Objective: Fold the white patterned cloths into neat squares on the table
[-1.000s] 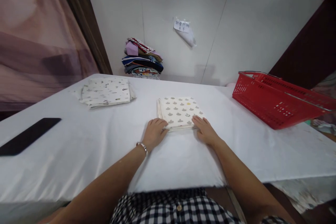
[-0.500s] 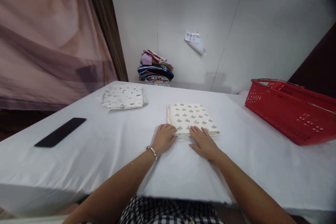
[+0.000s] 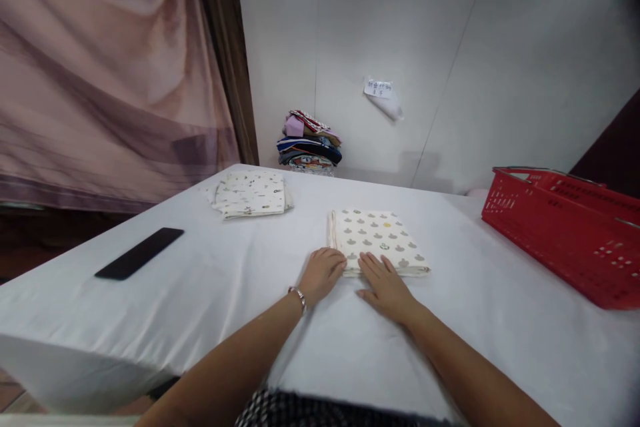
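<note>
A folded white cloth (image 3: pixel 373 235) with a grey repeated print and one yellow spot lies flat on the table in front of me. At its near left corner, my left hand (image 3: pixel 323 275) has its fingers bent together over the edge, with the thumb close by, closed on the corner. My right hand (image 3: pixel 387 287) rests with its fingers stretched out and spread on the cloth's near edge, the thumb on the tabletop. A second folded white cloth (image 3: pixel 253 193) with small dark prints lies farther off to the left, apart from both hands.
A white-covered table (image 3: pixel 240 280) spreads around my hands. A black phone-like slab (image 3: pixel 141 252) lies on the left. A red plastic basket (image 3: pixel 565 230) stands on the right. Behind the table's far edge rises a stack of folded fabrics (image 3: pixel 310 143) against the wall.
The whole view has shifted, so everything sits slightly lower and farther right. Against the cloth, both hands stay in nearly the same place.
</note>
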### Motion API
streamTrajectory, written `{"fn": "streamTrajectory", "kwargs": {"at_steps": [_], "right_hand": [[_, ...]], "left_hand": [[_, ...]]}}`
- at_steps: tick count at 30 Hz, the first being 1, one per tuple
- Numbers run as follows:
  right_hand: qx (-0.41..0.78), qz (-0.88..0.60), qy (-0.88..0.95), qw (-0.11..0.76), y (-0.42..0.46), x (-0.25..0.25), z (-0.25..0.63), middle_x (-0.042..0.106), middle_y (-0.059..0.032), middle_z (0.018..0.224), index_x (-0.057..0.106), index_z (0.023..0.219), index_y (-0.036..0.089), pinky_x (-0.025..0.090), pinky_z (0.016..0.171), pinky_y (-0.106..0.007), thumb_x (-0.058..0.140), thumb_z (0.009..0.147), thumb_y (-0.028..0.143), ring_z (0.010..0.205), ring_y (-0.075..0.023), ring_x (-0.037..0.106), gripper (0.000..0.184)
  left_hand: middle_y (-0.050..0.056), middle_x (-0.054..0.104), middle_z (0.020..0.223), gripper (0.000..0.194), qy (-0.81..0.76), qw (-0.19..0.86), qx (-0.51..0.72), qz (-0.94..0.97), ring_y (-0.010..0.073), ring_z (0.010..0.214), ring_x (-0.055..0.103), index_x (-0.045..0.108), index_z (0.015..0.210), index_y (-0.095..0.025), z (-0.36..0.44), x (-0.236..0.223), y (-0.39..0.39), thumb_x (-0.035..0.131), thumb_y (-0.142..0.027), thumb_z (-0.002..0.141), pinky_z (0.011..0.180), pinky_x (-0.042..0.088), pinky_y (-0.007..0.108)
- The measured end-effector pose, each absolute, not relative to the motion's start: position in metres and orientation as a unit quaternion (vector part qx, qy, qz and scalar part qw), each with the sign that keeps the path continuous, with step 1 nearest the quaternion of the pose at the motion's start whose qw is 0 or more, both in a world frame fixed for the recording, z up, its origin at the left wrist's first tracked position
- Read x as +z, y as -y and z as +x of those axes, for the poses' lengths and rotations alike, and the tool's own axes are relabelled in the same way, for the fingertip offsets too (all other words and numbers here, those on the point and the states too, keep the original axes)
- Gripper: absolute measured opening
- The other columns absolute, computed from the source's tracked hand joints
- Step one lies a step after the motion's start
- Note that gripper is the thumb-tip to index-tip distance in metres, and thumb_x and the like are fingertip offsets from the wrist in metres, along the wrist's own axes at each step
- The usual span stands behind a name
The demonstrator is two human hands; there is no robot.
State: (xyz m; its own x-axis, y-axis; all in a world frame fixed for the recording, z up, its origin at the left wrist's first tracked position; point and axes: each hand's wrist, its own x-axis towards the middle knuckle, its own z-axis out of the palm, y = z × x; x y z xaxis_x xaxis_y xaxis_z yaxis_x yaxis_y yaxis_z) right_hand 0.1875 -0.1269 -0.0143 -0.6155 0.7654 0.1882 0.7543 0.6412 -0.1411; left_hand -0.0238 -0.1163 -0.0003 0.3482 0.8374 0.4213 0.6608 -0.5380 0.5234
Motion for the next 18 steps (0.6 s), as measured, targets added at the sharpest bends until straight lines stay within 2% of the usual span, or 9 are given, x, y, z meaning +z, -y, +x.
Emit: {"fn": "streamTrajectory", "kwargs": {"at_steps": [3,5,8,10,13,15,18], "right_hand": [[0.07,-0.433,0.89,0.128,0.124,-0.011,0.193,0.023,-0.0043,0.147,0.023,0.142,0.024,0.012,0.112,-0.045,0.033,0.09,0.05,0.136,-0.0205,0.019,0.059],[0.086,-0.479,0.856,0.176,0.113,-0.004,0.206,0.027,-0.0032,0.146,0.028,0.141,0.024,0.015,0.111,-0.044,0.032,0.09,0.05,0.135,-0.0204,0.021,0.057],[0.091,-0.619,0.737,0.256,0.085,0.008,0.234,0.039,-0.0061,0.14,0.042,0.133,0.022,0.028,0.107,-0.043,0.038,0.087,0.048,0.13,-0.0242,0.032,0.053],[0.12,-0.698,0.66,0.252,0.063,0.014,0.254,0.051,-0.0081,0.13,0.05,0.127,0.02,0.038,0.099,-0.041,0.044,0.085,0.045,0.12,-0.0263,0.046,0.049],[0.14,-0.748,0.607,0.229,0.033,0.017,0.276,0.063,-0.0122,0.111,0.052,0.124,0.014,0.045,0.09,-0.042,0.048,0.083,0.041,0.106,-0.0283,0.058,0.049],[0.148,-0.768,0.588,0.206,0.017,0.015,0.284,0.063,-0.0146,0.11,0.052,0.124,0.011,0.044,0.089,-0.041,0.052,0.081,0.042,0.106,-0.029,0.057,0.053],[0.173,-0.78,0.569,0.197,-0.001,0.007,0.288,0.055,-0.0205,0.121,0.054,0.12,0.009,0.044,0.088,-0.042,0.059,0.073,0.048,0.11,-0.0318,0.054,0.061]], "left_hand": [[0.001,0.066,0.097,0.027,-0.449,0.172,0.352,0.803,0.016,0.095,0.055,0.067,0.084,-0.024,-0.026,-0.001,0.113,0.04,-0.029,0.088,0.09,0.039,0.034],[0.002,0.066,0.094,0.026,-0.457,0.215,0.369,0.78,0.0159,0.092,0.056,0.066,0.083,-0.023,-0.03,-0.002,0.106,0.041,-0.03,0.087,0.086,0.042,0.031],[0.003,0.066,0.096,0.024,-0.532,0.257,0.375,0.714,0.0161,0.086,0.059,0.065,0.089,-0.021,-0.036,-0.001,0.084,0.044,-0.033,0.083,0.078,0.045,0.029],[0.007,0.065,0.104,0.03,-0.603,0.269,0.349,0.665,0.0181,0.087,0.06,0.062,0.099,-0.018,-0.038,0.003,0.066,0.049,-0.037,0.08,0.077,0.045,0.029],[0.012,0.062,0.111,0.053,-0.664,0.316,0.291,0.612,0.022,0.094,0.06,0.051,0.118,-0.013,-0.034,0.009,0.041,0.055,-0.044,0.075,0.076,0.045,0.029],[0.015,0.06,0.115,0.065,-0.673,0.355,0.277,0.587,0.0226,0.095,0.061,0.042,0.126,-0.011,-0.029,0.011,0.03,0.058,-0.045,0.073,0.073,0.045,0.028],[0.017,0.054,0.123,0.071,-0.676,0.375,0.28,0.57,0.0229,0.097,0.061,0.037,0.13,-0.01,-0.021,0.008,0.022,0.061,-0.043,0.071,0.072,0.046,0.027]]}}
